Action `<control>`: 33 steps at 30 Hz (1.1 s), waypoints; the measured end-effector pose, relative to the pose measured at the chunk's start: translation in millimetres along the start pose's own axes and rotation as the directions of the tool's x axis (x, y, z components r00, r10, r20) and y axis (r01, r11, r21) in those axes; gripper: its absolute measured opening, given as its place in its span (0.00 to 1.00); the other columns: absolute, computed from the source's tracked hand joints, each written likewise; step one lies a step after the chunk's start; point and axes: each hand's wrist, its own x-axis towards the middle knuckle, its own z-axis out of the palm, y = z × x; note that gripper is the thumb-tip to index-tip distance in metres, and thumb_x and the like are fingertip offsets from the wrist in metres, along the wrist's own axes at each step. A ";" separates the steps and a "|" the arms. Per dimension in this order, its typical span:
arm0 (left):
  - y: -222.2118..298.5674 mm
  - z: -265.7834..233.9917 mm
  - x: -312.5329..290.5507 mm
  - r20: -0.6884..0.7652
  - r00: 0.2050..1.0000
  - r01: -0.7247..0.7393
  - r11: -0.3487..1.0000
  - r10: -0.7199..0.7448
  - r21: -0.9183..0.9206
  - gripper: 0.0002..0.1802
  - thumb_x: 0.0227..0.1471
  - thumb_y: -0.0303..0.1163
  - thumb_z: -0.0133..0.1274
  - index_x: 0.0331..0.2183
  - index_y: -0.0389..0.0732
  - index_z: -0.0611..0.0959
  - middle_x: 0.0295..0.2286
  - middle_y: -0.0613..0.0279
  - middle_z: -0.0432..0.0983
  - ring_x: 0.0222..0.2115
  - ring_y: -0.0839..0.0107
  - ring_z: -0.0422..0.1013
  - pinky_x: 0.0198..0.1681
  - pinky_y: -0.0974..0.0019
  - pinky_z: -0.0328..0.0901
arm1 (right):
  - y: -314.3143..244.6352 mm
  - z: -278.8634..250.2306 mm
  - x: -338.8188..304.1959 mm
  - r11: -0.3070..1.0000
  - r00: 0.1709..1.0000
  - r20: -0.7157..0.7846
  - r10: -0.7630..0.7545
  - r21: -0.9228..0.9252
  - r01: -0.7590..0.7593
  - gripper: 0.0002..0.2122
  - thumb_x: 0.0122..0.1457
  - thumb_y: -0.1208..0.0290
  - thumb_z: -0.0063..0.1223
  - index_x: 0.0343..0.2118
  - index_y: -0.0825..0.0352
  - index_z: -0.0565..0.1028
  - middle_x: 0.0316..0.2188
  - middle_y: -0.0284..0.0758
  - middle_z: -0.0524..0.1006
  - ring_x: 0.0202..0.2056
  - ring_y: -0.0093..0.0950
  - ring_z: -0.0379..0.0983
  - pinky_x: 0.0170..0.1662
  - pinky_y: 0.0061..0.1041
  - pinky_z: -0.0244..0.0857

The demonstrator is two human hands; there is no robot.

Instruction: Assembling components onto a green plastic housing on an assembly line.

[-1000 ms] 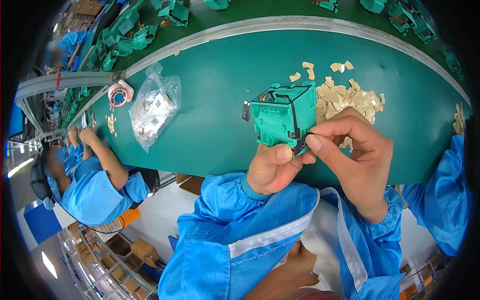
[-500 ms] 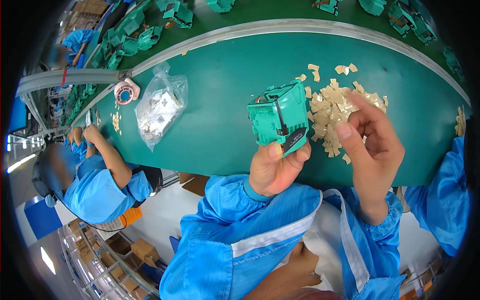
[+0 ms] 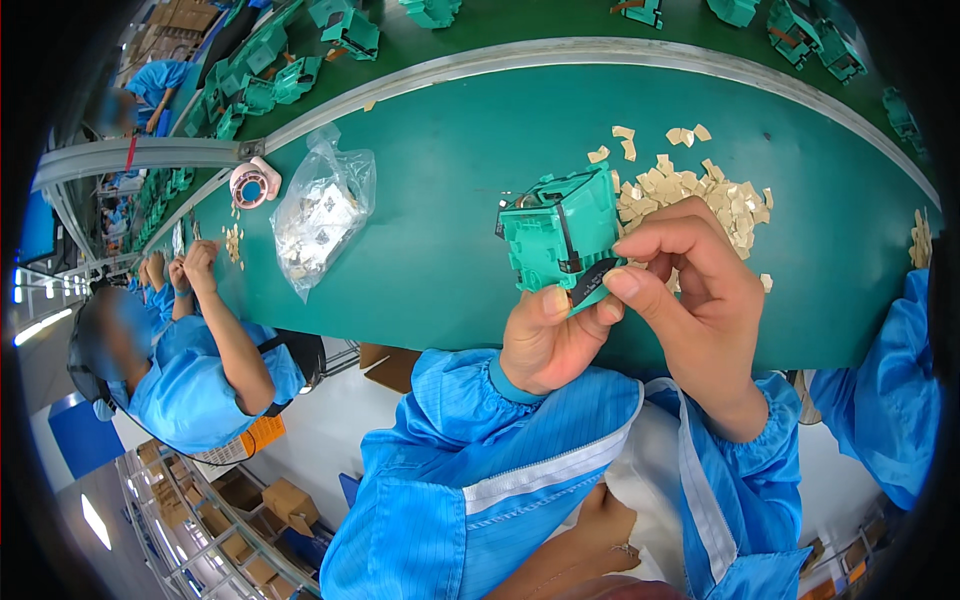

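Observation:
My left hand (image 3: 550,345) grips a green plastic housing (image 3: 555,230) from below, holding it tilted above the bench. A black band runs down its face, and a black flexible strip (image 3: 597,280) with small print lies along its lower right corner. My right hand (image 3: 700,290) is closed in a pinch at the strip's right end, thumb and index finger touching the housing's edge. Whatever sits between those fingertips is too small or hidden to tell. Behind the right hand lies a pile of small cream-coloured pieces (image 3: 735,200), partly covered by it.
On the green bench (image 3: 450,200) are a clear bag of white pieces (image 3: 325,220) and a tape roll (image 3: 252,184). Beyond a metal rail (image 3: 480,62), more green housings (image 3: 350,35) lie on a belt. Co-workers in blue (image 3: 205,380) sit left and right.
My right hand has moved left and down from over the pile to the housing's lower right corner, its fingers now pinched. The belt's housings have shifted slightly left. The left co-worker's hand has risen.

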 end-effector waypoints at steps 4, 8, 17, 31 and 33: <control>-1.0 1.5 1.2 0.038 0.999 -0.005 1.000 0.006 -0.008 0.26 0.47 0.33 0.58 0.47 0.34 0.71 0.38 0.53 0.74 0.34 0.65 0.74 0.39 0.67 0.71 | -2.1 -2.9 1.3 0.998 0.989 0.139 0.048 -0.040 -0.043 0.05 0.53 0.81 0.54 0.32 0.71 0.72 0.30 0.32 0.68 0.30 0.18 0.63 0.33 0.16 0.59; -0.9 0.3 0.5 0.025 1.000 -0.013 1.000 0.013 0.003 0.26 0.46 0.33 0.58 0.47 0.33 0.71 0.39 0.53 0.74 0.34 0.64 0.74 0.40 0.66 0.71 | -6.2 -3.0 2.2 0.991 0.980 0.148 0.133 -0.049 -0.127 0.04 0.55 0.78 0.53 0.30 0.70 0.70 0.29 0.31 0.67 0.29 0.17 0.63 0.33 0.16 0.58; -0.7 -4.2 2.0 0.025 1.000 0.012 1.000 -0.013 0.008 0.25 0.46 0.30 0.58 0.47 0.33 0.71 0.37 0.53 0.75 0.34 0.63 0.75 0.39 0.65 0.73 | -12.1 1.2 4.9 0.977 0.980 0.084 0.181 -0.129 -0.170 0.05 0.56 0.74 0.53 0.28 0.69 0.70 0.26 0.27 0.67 0.27 0.15 0.62 0.31 0.15 0.57; -1.2 -5.4 -1.5 -0.010 1.000 0.002 0.998 -0.001 0.067 0.29 0.44 0.34 0.61 0.48 0.38 0.72 0.41 0.57 0.72 0.34 0.68 0.71 0.38 0.69 0.71 | -1.1 2.4 0.8 0.965 0.964 -0.056 0.262 0.036 -0.260 0.06 0.54 0.73 0.57 0.31 0.69 0.72 0.23 0.28 0.69 0.24 0.14 0.63 0.26 0.14 0.55; -1.9 -3.9 -0.3 -0.037 0.999 0.002 0.993 0.003 0.121 0.29 0.43 0.35 0.61 0.48 0.38 0.72 0.42 0.57 0.71 0.35 0.68 0.71 0.38 0.69 0.71 | -2.6 -1.2 -0.3 0.947 0.934 0.165 0.317 -0.107 -0.303 0.07 0.56 0.70 0.56 0.28 0.68 0.72 0.23 0.28 0.71 0.26 0.13 0.65 0.25 0.15 0.56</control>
